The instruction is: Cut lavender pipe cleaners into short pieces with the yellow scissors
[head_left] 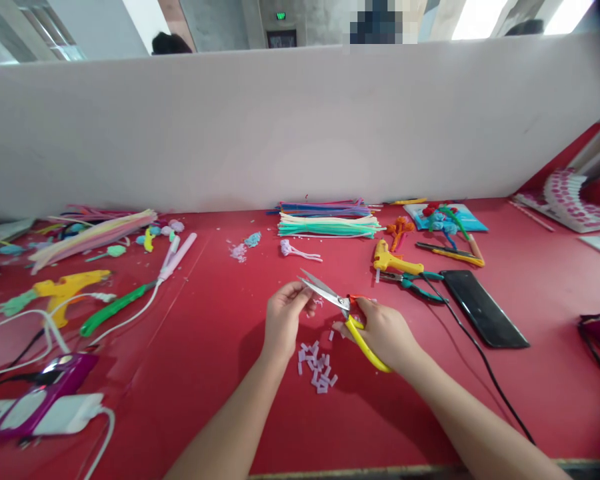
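Note:
My right hand (383, 331) grips yellow-handled scissors (337, 303), blades open and pointing left toward my left hand (284, 313). The left hand's fingers are pinched together beside the blade tips; whatever they hold is too small to make out. Just below both hands lies a small heap of several pale lilac cut bits (317, 367) on the red table (195, 347). A lilac twisted pipe-cleaner piece (295, 251) lies farther back.
A stack of pipe cleaners (327, 220) lies against the white partition (300, 127). To the right are a yellow glue gun (393, 261), teal pliers (420, 283), a black phone (483, 308) and a black cable (485, 363). At left are another glue gun (63, 292), cords and chargers (45, 407).

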`<state>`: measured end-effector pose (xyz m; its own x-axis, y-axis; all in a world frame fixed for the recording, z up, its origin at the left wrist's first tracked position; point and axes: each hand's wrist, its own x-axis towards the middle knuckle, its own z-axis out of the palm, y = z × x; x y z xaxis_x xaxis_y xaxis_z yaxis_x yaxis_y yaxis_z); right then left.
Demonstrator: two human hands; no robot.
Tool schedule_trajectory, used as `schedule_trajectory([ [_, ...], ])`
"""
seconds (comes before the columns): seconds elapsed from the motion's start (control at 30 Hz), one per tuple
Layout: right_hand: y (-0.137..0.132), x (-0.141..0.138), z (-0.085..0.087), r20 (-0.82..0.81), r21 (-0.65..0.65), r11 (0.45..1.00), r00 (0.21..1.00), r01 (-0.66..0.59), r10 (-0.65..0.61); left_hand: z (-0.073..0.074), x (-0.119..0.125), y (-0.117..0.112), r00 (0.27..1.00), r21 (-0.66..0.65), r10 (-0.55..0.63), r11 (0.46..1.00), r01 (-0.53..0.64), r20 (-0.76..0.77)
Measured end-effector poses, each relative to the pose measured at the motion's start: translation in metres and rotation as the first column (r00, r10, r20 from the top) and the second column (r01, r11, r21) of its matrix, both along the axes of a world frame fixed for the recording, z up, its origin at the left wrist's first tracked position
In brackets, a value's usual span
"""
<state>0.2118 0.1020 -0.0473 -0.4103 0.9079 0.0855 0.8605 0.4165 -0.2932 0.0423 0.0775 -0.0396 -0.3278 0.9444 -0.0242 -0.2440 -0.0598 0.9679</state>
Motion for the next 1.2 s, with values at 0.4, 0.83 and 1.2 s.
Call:
schedule_trajectory([
  [0.4, -0.0019, -0.0037, -0.0045, 0.114, 0.02, 1.0, 0.993, 0.016, -0.018, -0.001, 0.0004, -0.0008, 0.996, 0.027, 0.047, 0.998, -0.049, 0.072],
  [0.83, -0.003, -0.0075, -0.0046, 0.115, -0.01, 1.0, 0.993, 0.005, -0.004, -0.0025, 0.002, -0.0013, 0.993, 0.017, 0.061, 0.998, -0.063, 0.1],
  [1.2, -0.0034, -0.0054, -0.0048, 0.114, -0.012, 1.0, 0.993, -0.012, 0.013, -0.0017, 0.0016, -0.0017, 0.993, 0.018, 0.05, 0.998, -0.052, 0.109],
])
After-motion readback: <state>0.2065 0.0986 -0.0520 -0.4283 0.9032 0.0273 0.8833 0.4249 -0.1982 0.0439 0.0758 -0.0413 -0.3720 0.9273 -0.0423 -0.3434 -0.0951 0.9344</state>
